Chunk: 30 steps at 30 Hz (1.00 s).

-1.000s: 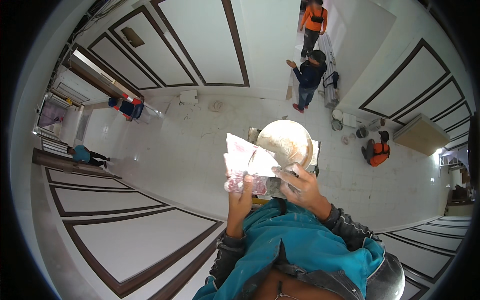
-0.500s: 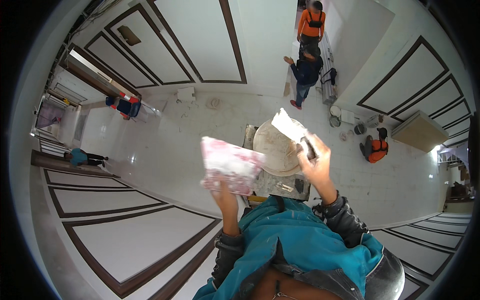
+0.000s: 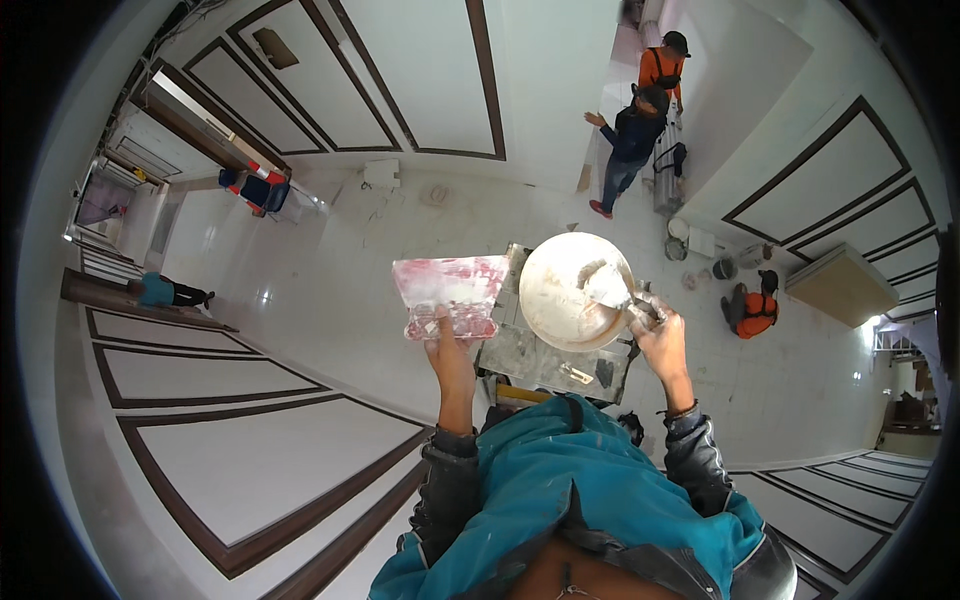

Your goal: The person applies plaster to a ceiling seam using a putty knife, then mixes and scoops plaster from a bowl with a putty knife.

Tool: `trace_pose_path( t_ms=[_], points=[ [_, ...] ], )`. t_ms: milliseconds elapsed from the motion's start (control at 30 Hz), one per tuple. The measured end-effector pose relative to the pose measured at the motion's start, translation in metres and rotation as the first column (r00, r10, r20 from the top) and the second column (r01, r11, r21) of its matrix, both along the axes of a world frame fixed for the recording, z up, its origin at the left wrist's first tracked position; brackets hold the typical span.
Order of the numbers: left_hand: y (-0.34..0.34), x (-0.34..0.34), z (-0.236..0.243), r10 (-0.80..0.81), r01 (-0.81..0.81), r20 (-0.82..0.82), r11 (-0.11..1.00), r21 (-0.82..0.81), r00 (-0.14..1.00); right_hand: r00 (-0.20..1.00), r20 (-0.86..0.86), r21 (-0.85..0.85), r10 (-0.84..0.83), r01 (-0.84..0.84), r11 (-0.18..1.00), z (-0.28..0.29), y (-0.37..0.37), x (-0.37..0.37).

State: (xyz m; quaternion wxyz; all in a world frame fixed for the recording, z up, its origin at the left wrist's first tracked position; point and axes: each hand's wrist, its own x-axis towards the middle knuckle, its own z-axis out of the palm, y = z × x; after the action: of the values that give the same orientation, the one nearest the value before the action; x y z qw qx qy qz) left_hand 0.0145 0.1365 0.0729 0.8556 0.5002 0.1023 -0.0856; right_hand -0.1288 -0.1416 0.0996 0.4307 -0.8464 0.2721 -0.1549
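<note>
My left hand [image 3: 446, 350] grips a wide, flat plastering blade [image 3: 450, 285], pink and white with smeared filler, held out to the left of a round off-white tub [image 3: 555, 280]. My right hand [image 3: 660, 345] is closed on the handle of a putty knife [image 3: 610, 285], whose white-coated blade is inside the tub at its right side. The tub stands on a grimy platform [image 3: 525, 355]; a small cutter-like tool [image 3: 576, 372] and a dark pad [image 3: 604, 373] lie on it, nearer me than the tub.
Two people [image 3: 628, 140] stand at the back wall beside long bundled lengths [image 3: 668, 190]. A worker in orange [image 3: 750, 310] crouches at right near buckets [image 3: 726, 268] and a leaning board [image 3: 840, 280]. Another person [image 3: 170, 290] is at far left; a red-and-blue chair-like item [image 3: 255, 195] stands behind.
The knife has left the wide blade and dipped into the tub. My left hand first drew the blade leftward, then raised it slightly. The two people at the back have shifted.
</note>
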Motion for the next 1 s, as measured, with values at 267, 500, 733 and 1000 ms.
trace_pose_path(
  t_ms=[267, 500, 733, 1000],
  points=[
    [0.044, 0.011, -0.049, -0.179, 0.097, 0.115, 0.857, 0.505, 0.977, 0.831, 0.289, 0.622, -0.476, 0.215, 0.753, -0.048, 0.005, 0.021],
    [0.071, 0.0, -0.083, -0.344, 0.175, 0.162, 0.765, 0.62, 0.925, 0.77, 0.333, 0.755, -0.544, 0.128, 0.644, -0.049, 0.01, 0.027],
    [0.03, -0.017, -0.049, -0.428, 0.202, 0.121, 0.634, 0.746, 0.896, 0.773, 0.434, 0.643, -0.463, 0.095, 0.76, -0.071, -0.012, 0.055],
    [0.018, -0.01, -0.026, -0.112, -0.114, 0.205, 0.539, 0.834, 0.972, 0.839, 0.456, 0.622, -0.297, -0.062, 0.781, -0.08, -0.04, 0.072]
  ],
)
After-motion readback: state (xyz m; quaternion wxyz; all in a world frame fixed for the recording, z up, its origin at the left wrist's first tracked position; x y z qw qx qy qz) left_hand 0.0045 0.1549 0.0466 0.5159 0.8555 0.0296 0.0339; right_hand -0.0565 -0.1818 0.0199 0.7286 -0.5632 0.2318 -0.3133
